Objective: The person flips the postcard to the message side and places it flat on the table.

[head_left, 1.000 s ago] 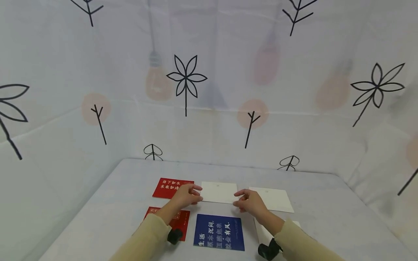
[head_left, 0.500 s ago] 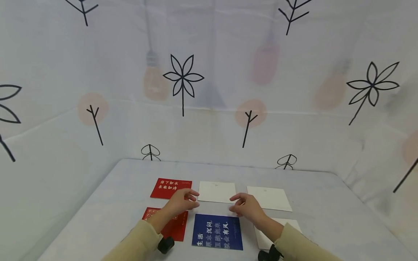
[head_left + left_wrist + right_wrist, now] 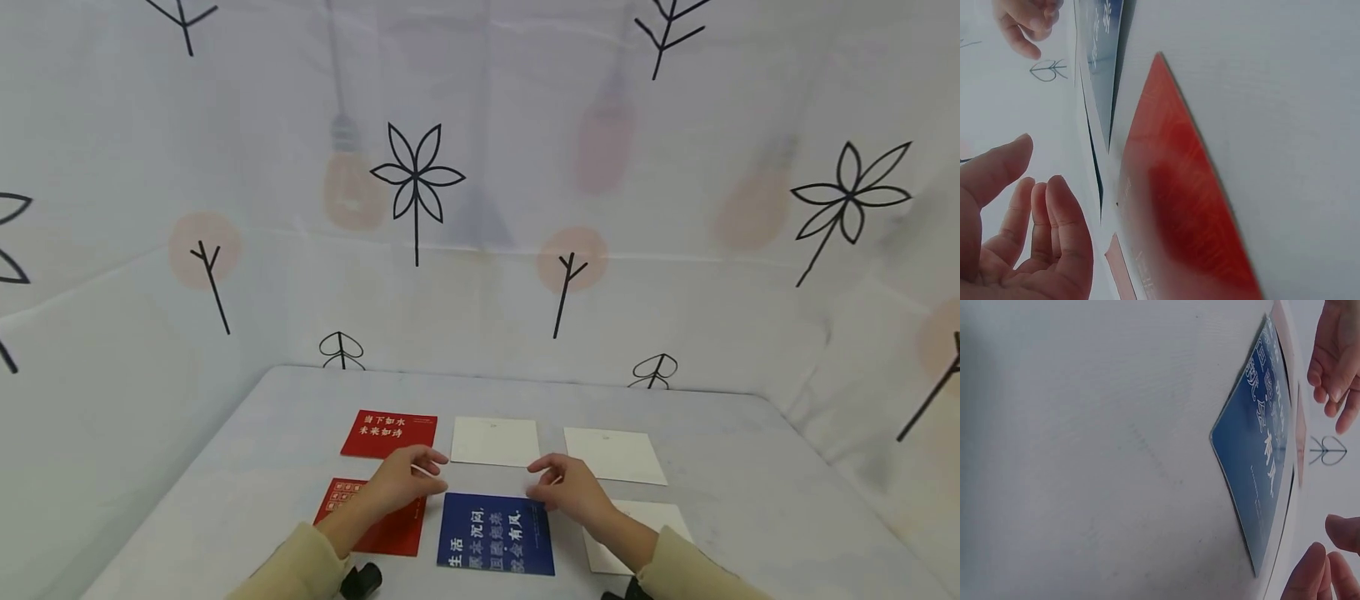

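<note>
My left hand (image 3: 401, 483) hovers between two red cards with white lettering, the far red card (image 3: 384, 435) and the near red card (image 3: 401, 529), which it partly covers. Its fingers are loosely bent, thumb apart, nothing between them. Across from it, my right hand (image 3: 573, 492) is over the far right corner of a blue card (image 3: 491, 542) with white lettering, fingers relaxed, also holding nothing. The right wrist view shows this blue card (image 3: 1254, 444) flat on the table, the right fingers (image 3: 1307, 575) beyond it. In the left wrist view, the near red card (image 3: 1179, 181) lies beside the left hand.
Behind the blue card lies a white card (image 3: 495, 442), with another white card (image 3: 618, 457) to its right. A third white card (image 3: 609, 557) is partly hidden under my right forearm. A patterned white curtain (image 3: 480, 317) closes off the table's (image 3: 742, 467) far side.
Both hands have drawn back toward me, away from the far middle white card, and the left has also shifted left. The cards keep their arrangement; the head view has turned slightly.
</note>
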Action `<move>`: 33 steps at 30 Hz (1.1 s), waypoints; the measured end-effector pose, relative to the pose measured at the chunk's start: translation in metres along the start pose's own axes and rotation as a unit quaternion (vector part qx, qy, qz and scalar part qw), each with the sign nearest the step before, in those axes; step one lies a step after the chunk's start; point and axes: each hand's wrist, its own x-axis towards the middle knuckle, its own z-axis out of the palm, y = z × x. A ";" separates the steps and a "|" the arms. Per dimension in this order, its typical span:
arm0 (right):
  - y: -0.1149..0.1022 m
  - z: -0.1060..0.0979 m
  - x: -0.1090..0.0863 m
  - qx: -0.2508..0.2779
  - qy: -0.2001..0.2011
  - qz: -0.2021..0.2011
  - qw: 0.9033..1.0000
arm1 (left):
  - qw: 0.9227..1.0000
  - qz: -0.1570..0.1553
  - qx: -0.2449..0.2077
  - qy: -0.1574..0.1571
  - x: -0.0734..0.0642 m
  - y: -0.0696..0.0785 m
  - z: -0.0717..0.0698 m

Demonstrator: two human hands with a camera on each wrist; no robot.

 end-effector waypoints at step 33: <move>0.015 -0.006 -0.023 -0.026 -0.053 0.034 0.998 | 0.995 -0.060 0.060 -0.052 -0.018 -0.005 0.011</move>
